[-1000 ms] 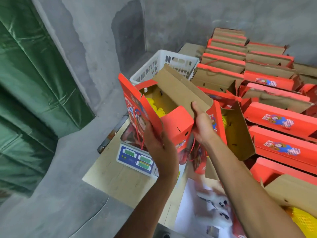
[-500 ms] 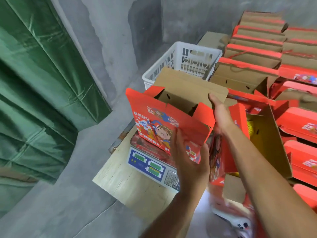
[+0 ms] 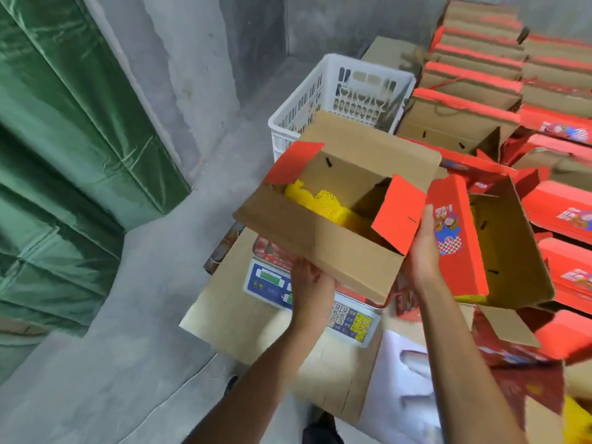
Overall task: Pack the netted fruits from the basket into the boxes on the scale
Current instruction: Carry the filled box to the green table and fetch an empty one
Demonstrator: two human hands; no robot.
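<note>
I hold an open red and brown cardboard box (image 3: 323,238) above the scale (image 3: 352,318), tipped so its open top faces me. Yellow netted fruits (image 3: 317,203) lie inside at its left end. My left hand (image 3: 312,283) grips the box from below, its fingers hidden under the near brown flap. My right hand (image 3: 423,251) presses flat against the box's right end, fingers pointing up along the red side flap. A white plastic basket (image 3: 339,91) stands behind the box; its contents are hidden.
A second open red box (image 3: 499,245) with yellow netting at its bottom stands right of my right hand. Several stacked red boxes (image 3: 560,216) fill the right side. Green tarpaulin (image 3: 64,139) hangs at left over grey concrete floor. The scale sits on flat cardboard (image 3: 237,302).
The box has tipped back so its open top and the yellow fruits now show. My left hand went from its front face to its underside. My right hand slid down its right end.
</note>
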